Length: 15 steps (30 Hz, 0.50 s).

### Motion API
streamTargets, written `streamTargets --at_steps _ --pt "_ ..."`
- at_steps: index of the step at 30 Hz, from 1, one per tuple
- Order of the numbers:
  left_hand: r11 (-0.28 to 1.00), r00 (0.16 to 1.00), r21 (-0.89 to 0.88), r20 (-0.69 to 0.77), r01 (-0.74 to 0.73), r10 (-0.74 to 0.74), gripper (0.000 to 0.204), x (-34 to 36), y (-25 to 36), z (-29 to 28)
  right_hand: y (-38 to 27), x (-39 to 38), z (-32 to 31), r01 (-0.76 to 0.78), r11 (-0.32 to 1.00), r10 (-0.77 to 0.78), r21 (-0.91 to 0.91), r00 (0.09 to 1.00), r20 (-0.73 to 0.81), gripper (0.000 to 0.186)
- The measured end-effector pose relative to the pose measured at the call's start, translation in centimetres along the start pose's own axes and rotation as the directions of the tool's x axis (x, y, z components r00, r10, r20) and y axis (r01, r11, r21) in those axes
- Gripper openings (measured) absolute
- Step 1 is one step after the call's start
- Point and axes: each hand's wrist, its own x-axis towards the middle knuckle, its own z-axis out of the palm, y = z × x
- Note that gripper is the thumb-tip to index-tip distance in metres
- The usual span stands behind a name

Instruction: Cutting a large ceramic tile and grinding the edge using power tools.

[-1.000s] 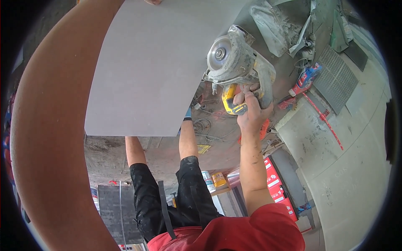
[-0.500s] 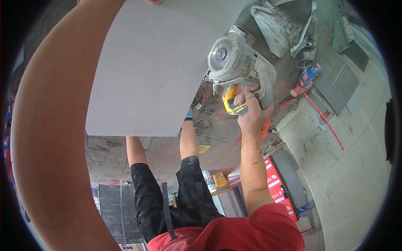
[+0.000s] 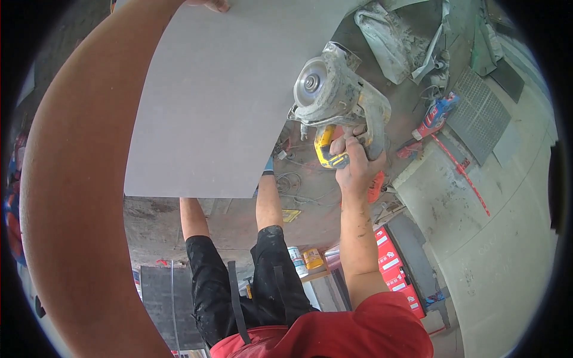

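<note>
A large plain grey tile [image 3: 203, 113] spans the upper middle, hiding part of my lower legs. At its far edge is my left hand [image 3: 210, 5], mostly cut off by the frame's top; the fingers that show are closed against the tile. My right hand [image 3: 356, 158] grips the handle of a dust-caked, yellow and grey handheld tile cutter [image 3: 343, 98], fingers wrapped round it. The cutter's round silver disc cover and hub [image 3: 311, 82] face up beside the tile's right edge. Whether the blade touches the tile cannot be made out.
A crumpled, dusty sack [image 3: 388, 45] lies at the far right, near a perforated grey panel [image 3: 477, 113] and a blue and red packet [image 3: 437, 116]. Loose cable [image 3: 289, 182] lies on the floor by my foot. Red boxes [image 3: 397, 268] and a yellow tub [image 3: 312, 258] stand nearer.
The tile cutter and my right hand have shifted slightly nearer and to the left. Slightly more of my left hand shows at the top. Both grips look the same.
</note>
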Motion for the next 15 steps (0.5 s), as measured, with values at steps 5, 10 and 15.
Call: streamTargets --at_steps 5,10,15 --pt "0.972 0.978 -0.112 -0.006 -0.206 0.206 0.114 0.5 -1.5 0.2 -0.1 0.1 -0.3 0.032 0.999 -0.031 -0.027 0.999 0.018 0.019" --pt "0.892 0.916 -0.219 -0.023 -0.396 0.401 0.113 1.4 -3.8 1.1 -0.2 0.1 -0.4 0.019 1.0 -0.019 -0.024 1.0 0.011 0.019" --pt "0.766 0.818 -0.318 -0.056 -0.558 0.573 0.113 2.1 -6.3 1.8 -0.4 0.1 -0.2 0.013 1.0 -0.012 -0.026 1.0 0.012 0.019"
